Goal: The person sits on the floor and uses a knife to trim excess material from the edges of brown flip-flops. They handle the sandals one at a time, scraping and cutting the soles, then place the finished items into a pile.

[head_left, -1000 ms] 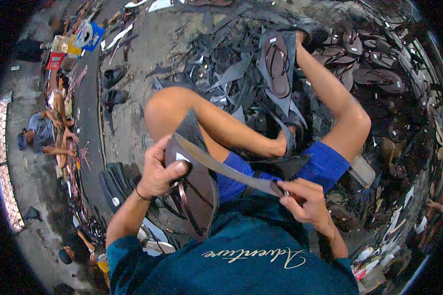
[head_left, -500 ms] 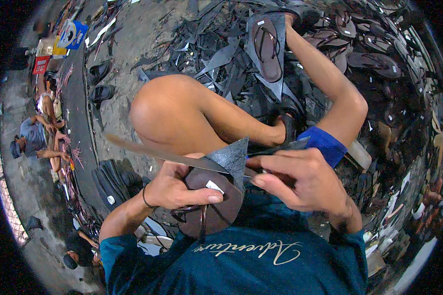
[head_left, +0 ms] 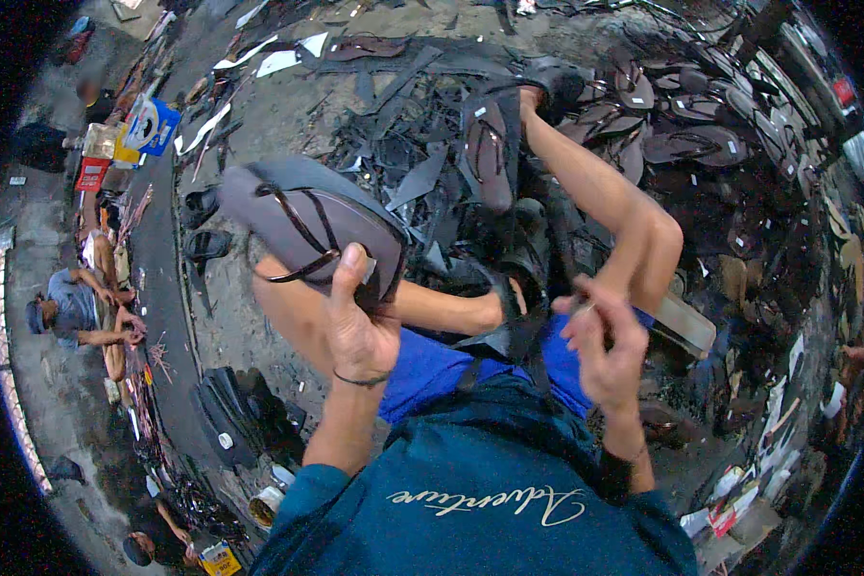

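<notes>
Over one leg (head_left: 444,306), one flip-flop (head_left: 344,206)

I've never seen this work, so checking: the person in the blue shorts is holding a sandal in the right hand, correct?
Wrong hand: the head view shows the person in the blue shorts holding the sandal in the left hand.

- here in the left hand (head_left: 360,331), a glossy-strapped sandal (head_left: 355,213), smooth and matt on top!
- right of the grip, cloth shorts (head_left: 442,370)
- beyond the grip, matt, rubbery-looking scraps (head_left: 419,180) over rough, concrete-looking floor (head_left: 259,125)
</notes>
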Demonstrator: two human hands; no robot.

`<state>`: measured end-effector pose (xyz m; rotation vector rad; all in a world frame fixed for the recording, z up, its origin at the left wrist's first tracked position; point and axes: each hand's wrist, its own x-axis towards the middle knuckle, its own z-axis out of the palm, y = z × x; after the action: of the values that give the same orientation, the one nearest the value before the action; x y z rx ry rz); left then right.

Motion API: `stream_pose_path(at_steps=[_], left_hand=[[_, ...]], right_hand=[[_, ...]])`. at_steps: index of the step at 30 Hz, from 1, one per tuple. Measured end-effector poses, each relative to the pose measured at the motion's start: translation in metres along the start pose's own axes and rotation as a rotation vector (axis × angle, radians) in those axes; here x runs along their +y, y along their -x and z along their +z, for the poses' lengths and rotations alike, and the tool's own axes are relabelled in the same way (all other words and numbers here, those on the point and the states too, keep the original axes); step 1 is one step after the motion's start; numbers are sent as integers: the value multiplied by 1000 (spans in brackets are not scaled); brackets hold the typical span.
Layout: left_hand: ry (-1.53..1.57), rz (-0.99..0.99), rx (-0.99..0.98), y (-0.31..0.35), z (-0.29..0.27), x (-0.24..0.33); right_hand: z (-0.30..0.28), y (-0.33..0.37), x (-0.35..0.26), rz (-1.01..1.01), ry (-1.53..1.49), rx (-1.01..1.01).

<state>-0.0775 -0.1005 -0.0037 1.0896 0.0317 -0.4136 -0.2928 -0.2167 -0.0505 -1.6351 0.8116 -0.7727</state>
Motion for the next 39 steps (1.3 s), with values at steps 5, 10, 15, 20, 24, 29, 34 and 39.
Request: stream_pose_path(at_steps=[5, 10, 15, 20, 24, 29, 34, 39], left_hand=[[347, -394, 80, 24, -24, -40], [242, -404, 2, 41, -38, -40], [120, -427, -34, 57, -64, -49], [90, -445, -65, 67, -103, -57], [25, -407, -17, 66, -106, -44], [-63, -338, 152, 57, -76, -36], [90, -359, 234, 54, -84, -40], [83, -439, 207, 64, -99, -39]], right_hand=[[0, 58, 2, 20, 217, -185], [-7, 78, 2, 81, 233, -267], [12, 63, -10, 84, 244, -279], [57, 33, -5, 73, 192, -306], [78, 9, -9, 107, 118, -420], [85, 27, -11, 62, 144, -372], [51, 53, -3, 131, 238, -423], [79, 16, -4, 188, 125, -516]])
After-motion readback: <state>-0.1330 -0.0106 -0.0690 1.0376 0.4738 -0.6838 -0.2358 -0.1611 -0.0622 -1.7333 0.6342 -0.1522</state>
